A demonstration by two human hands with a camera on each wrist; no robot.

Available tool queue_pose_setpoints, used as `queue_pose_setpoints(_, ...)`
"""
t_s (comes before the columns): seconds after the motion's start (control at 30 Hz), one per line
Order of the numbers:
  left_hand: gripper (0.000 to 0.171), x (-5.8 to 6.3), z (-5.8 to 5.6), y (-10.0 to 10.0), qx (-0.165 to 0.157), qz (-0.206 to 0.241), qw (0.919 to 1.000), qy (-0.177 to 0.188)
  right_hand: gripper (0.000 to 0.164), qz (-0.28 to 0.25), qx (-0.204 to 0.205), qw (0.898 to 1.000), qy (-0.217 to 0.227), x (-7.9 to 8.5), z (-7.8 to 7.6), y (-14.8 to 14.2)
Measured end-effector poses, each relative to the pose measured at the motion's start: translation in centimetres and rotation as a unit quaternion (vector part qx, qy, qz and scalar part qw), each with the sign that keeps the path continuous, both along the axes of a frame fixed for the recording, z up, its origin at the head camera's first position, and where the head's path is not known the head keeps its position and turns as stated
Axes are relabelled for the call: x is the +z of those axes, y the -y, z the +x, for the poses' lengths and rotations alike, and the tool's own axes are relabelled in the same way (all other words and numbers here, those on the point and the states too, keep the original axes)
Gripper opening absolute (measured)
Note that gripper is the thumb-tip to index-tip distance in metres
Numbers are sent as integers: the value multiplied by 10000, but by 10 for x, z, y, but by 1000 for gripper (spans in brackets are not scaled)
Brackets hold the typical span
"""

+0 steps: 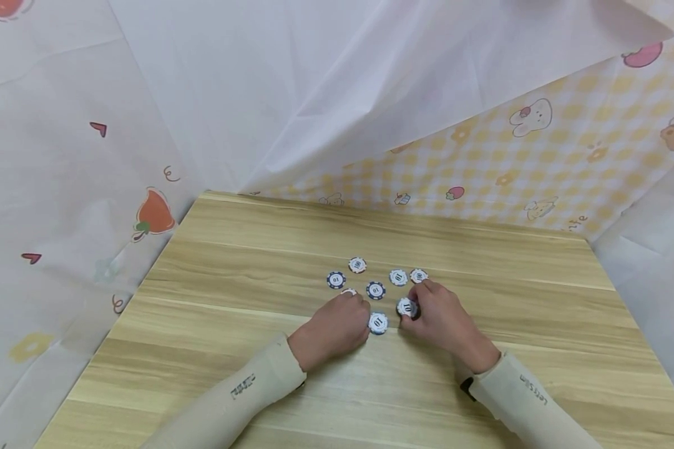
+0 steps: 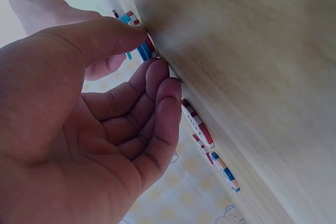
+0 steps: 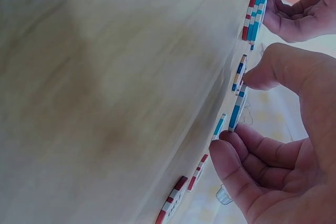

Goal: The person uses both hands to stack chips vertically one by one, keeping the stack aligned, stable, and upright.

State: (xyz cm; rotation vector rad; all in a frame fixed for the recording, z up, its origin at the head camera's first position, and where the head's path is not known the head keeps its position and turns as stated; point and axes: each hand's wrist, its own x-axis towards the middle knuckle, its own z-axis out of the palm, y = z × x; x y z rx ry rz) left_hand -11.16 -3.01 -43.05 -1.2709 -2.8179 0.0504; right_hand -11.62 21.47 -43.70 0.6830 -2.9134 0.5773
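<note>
My left hand holds a small stack of poker chips between thumb and fingers. The stack's edge, seen in the right wrist view, has a red-and-white chip at the table side and light-blue ones above it. Just to the right, my right hand pinches a blue-and-white chip by its rim, its face marked 10. Beyond that hand lie a light-blue 10 chip and a red-edged 100 chip. A chip is partly hidden behind my left hand.
Two dark-blue 10 chips, one at left and one between the hands, lie flat on the wooden table. Farther back is another 100 chip. White and patterned cloth hangs along the table's back edge.
</note>
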Motion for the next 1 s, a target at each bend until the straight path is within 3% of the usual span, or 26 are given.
queue_pose_setpoints(0.27, 23, -3, 0, 1, -158, 24, 9993, -346, 29, 37, 37, 10000, -44, 1, 2, 4)
queue_pose_setpoints(0.47, 24, -4, -1, 0, -125, -6, 9995, -307, 32, 33, 91, 10000, -14, 2, 4, 6)
queue_pose_setpoints(0.73, 24, -4, -1, 1, -172, 22, 9984, -539, 31, 25, 167, 9998, -108, 0, 4, 8)
queue_pose_setpoints(1.0, 25, -5, -1, 0, -155, 32, 9987, -476, 33, 62, 188, 9998, 6, 0, 6, 14)
